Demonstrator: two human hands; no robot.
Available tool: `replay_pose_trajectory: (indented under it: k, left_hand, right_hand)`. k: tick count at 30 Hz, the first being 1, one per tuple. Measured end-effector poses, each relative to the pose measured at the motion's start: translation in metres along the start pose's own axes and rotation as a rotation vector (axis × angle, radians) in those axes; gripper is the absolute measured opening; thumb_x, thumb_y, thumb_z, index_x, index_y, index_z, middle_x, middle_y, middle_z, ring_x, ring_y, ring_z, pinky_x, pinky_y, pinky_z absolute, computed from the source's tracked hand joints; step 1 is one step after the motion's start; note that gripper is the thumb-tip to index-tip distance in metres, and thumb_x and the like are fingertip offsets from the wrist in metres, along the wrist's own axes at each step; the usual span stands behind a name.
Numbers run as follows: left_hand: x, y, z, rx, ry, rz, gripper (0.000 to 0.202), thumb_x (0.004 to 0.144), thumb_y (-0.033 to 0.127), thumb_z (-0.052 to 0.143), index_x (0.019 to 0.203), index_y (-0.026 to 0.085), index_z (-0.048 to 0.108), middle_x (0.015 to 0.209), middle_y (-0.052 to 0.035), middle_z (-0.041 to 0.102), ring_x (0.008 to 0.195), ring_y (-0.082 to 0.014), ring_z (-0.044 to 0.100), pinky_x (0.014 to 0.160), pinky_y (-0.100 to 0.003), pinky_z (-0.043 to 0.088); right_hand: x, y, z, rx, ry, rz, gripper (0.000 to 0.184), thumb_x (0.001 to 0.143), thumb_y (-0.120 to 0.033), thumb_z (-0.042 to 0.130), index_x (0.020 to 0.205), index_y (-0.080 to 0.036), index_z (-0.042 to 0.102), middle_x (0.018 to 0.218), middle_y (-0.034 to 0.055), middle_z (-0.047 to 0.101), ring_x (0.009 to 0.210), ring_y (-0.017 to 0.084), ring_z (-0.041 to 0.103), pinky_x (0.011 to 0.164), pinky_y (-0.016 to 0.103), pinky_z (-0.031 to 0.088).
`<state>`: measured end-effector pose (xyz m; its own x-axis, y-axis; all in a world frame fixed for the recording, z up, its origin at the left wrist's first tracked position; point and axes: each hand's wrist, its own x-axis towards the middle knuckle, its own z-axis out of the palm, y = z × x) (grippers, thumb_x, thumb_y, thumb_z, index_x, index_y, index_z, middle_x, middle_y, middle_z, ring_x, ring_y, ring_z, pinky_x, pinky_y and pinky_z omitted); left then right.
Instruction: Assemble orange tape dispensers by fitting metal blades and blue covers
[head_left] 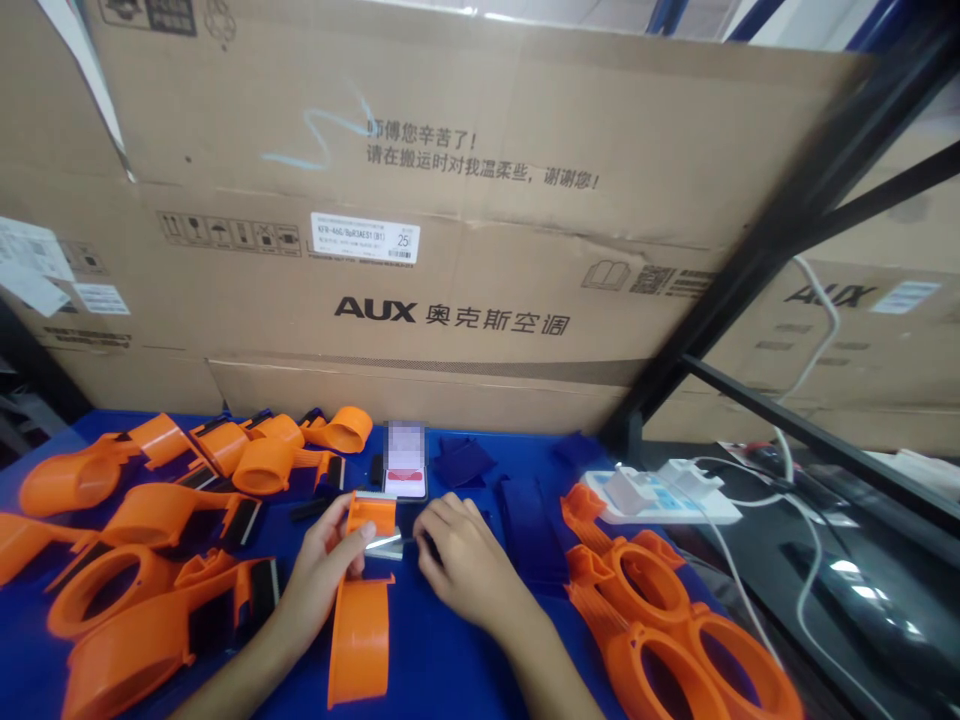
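In the head view my left hand (330,550) is closed on an orange tape dispenser (361,640), its round hub hanging down toward me. The thumb presses on the dispenser's upper end, where a shiny metal strip sticks out to the right. My right hand (465,560) is just right of that end, fingers curled together. A small dark piece shows at its fingertips, but I cannot make out what it is. Behind the hands, a phone (405,475) with a lit screen lies on the blue table surface (442,660).
Several orange dispensers with black parts (150,515) are heaped on the left. Several plain orange dispenser bodies (660,610) lie at right, beside a white power strip (660,495) with cables. Dark blue pieces (532,530) lie between. A large cardboard sheet (450,270) stands behind.
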<state>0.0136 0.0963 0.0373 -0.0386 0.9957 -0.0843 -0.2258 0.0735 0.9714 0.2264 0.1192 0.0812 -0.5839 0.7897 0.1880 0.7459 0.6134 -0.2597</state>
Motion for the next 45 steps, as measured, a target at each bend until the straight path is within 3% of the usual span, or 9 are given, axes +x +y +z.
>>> replay_pose_trajectory:
  k: [8,13,16,23,30,33,36,39,45]
  left_hand:
    - [-0.001,0.003,0.002,-0.027,0.024,-0.006,0.045,0.079,0.047,0.079,0.112,0.02,0.068,0.054,0.0081,0.051,0.046,-0.0092,0.042,0.047,-0.02,0.035]
    - [-0.003,0.005,0.003,-0.034,0.027,-0.008,0.044,0.078,0.046,0.079,0.112,0.02,0.07,0.055,0.0073,0.052,0.047,-0.0105,0.044,0.048,-0.022,0.039]
    - [-0.003,0.003,0.003,-0.013,-0.006,-0.004,0.042,0.082,0.046,0.077,0.114,0.02,0.067,0.057,0.008,0.05,0.049,-0.0101,0.042,0.049,-0.021,0.037]
    - [-0.003,0.004,0.004,0.042,-0.042,0.0,0.046,0.084,0.046,0.075,0.121,0.02,0.063,0.058,0.0079,0.051,0.05,-0.0102,0.042,0.049,-0.02,0.035]
    - [-0.002,0.002,0.003,0.067,-0.072,0.019,0.047,0.085,0.045,0.075,0.122,0.019,0.064,0.062,0.0061,0.055,0.053,-0.0098,0.046,0.05,-0.019,0.037]
    - [-0.007,-0.001,0.001,0.098,-0.182,-0.008,0.051,0.088,0.046,0.073,0.128,0.017,0.062,0.062,0.0032,0.06,0.052,-0.0109,0.05,0.05,-0.02,0.039]
    - [-0.018,-0.001,-0.001,0.054,-0.401,-0.015,0.057,0.087,0.047,0.073,0.133,0.017,0.059,0.069,-0.0007,0.066,0.051,-0.0115,0.053,0.048,-0.021,0.038]
    - [-0.028,0.002,-0.004,0.015,-0.571,0.068,0.057,0.084,0.045,0.076,0.132,0.019,0.062,0.082,-0.0042,0.068,0.062,-0.0145,0.059,0.056,-0.023,0.044]
    - [-0.027,0.003,-0.007,0.008,-0.541,0.149,0.051,0.081,0.044,0.079,0.124,0.02,0.066,0.101,-0.0075,0.069,0.086,-0.0214,0.063,0.078,-0.03,0.049]
  right_hand:
    - [-0.004,0.004,-0.005,0.036,-0.005,0.002,0.014,0.098,-0.023,0.057,0.105,-0.023,0.068,0.109,0.0072,0.066,0.105,0.024,0.055,0.09,0.037,0.039]
    - [-0.011,0.025,-0.007,-0.11,0.081,0.297,0.032,0.095,-0.03,0.06,0.126,-0.021,0.066,0.124,0.0144,0.064,0.11,0.032,0.055,0.093,0.045,0.038]
    - [-0.013,0.031,-0.005,-0.136,0.038,0.36,0.033,0.095,-0.033,0.061,0.125,-0.021,0.067,0.123,0.0155,0.066,0.113,0.035,0.055,0.093,0.047,0.038]
    - [-0.009,0.026,-0.001,-0.056,-0.004,0.295,0.021,0.098,-0.026,0.056,0.112,-0.022,0.07,0.115,0.0116,0.07,0.107,0.029,0.059,0.088,0.04,0.039]
    - [-0.009,0.027,0.0,-0.113,0.038,0.297,0.024,0.1,-0.028,0.054,0.116,-0.02,0.071,0.116,0.0138,0.069,0.106,0.03,0.057,0.089,0.043,0.039]
    - [-0.009,0.021,-0.001,-0.046,0.081,0.198,0.027,0.103,-0.028,0.051,0.123,-0.022,0.068,0.118,0.0114,0.068,0.109,0.03,0.056,0.092,0.043,0.04]
    - [-0.005,0.009,0.002,0.048,0.088,0.011,0.028,0.105,-0.027,0.051,0.129,-0.025,0.064,0.123,0.0086,0.068,0.114,0.027,0.055,0.094,0.041,0.042]
    - [0.006,-0.002,0.013,0.045,0.108,-0.112,0.032,0.104,-0.027,0.053,0.136,-0.026,0.06,0.133,0.0086,0.065,0.118,0.027,0.053,0.093,0.039,0.043]
    - [0.049,-0.01,0.045,-0.087,0.125,-0.173,0.034,0.103,-0.027,0.056,0.136,-0.021,0.061,0.133,0.0102,0.067,0.109,0.029,0.054,0.088,0.042,0.043]
